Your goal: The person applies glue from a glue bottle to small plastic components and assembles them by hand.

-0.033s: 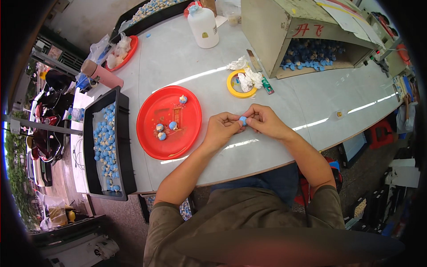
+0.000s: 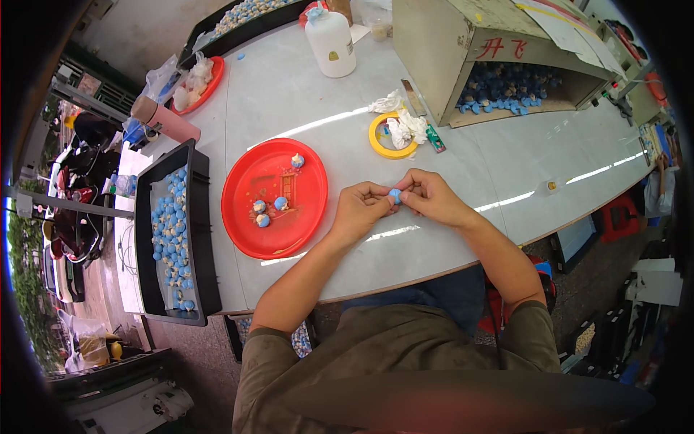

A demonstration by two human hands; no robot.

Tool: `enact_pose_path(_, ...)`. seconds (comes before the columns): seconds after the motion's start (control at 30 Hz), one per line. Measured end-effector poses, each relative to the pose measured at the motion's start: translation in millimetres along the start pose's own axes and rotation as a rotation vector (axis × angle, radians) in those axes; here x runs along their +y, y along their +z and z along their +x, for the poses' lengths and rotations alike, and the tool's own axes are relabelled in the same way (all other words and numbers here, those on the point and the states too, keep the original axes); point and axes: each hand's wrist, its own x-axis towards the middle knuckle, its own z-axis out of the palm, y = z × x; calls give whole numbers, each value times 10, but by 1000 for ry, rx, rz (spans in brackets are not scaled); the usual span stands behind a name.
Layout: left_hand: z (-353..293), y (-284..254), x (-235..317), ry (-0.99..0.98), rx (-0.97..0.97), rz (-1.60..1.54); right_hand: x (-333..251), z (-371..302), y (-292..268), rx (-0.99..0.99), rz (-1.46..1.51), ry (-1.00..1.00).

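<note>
Beside the red plate point(image 2: 249, 235) of four pieces, left hand point(image 2: 359, 210) and right hand point(image 2: 431, 197) pinch a blue piece point(image 2: 395, 194).

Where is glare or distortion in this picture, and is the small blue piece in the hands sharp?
Head view: glare streaks cross the table; straight edges bend toward the black rim. The blue piece, pinched between left hand and right hand, is clear but tiny.

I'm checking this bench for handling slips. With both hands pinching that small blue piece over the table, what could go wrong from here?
1. The small blue piece is held only by fingertips of the left hand and right hand; it could slip, perhaps rolling off the table's near edge.
2. The left forearm lies close beside the red plate; a sideways nudge might scatter its loose pieces.
</note>
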Motion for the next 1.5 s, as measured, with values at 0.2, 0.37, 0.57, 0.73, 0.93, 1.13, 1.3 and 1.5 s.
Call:
enact_pose_path(0.2, -13, 11, -71, 58, 0, 28, 42, -28, 21, -6, -12, -20)
enact_pose_path(0.37, -23, 15, -129, 95, 10, 66, 116, -28, 32, 1, -38, -30)
enact_pose_path(0.57, -5, 13, -154, 133, 9, 54, 130, -27, 63, 52, -103, -98)
enact_pose_path(0.73, 24, 3, -140, 166, 17, 13, 45, -34, 90, 150, -54, -84)
enact_pose_path(0.93, -16, 12, -12, 140, -15, 21, 51, -51, 11, 76, 11, -37)
enact_pose_path(1.13, -14, -9, -25, 123, -21, 38, 40, -58, 20, 61, 56, -6)
enact_pose_path(1.3, -15, -11, -59, 100, -31, 80, 58, -60, 4, 26, -16, -19)
enact_pose_path(1.5, 3, -26, -111, 133, -25, 125, 93, -47, 11, 12, -48, -42)
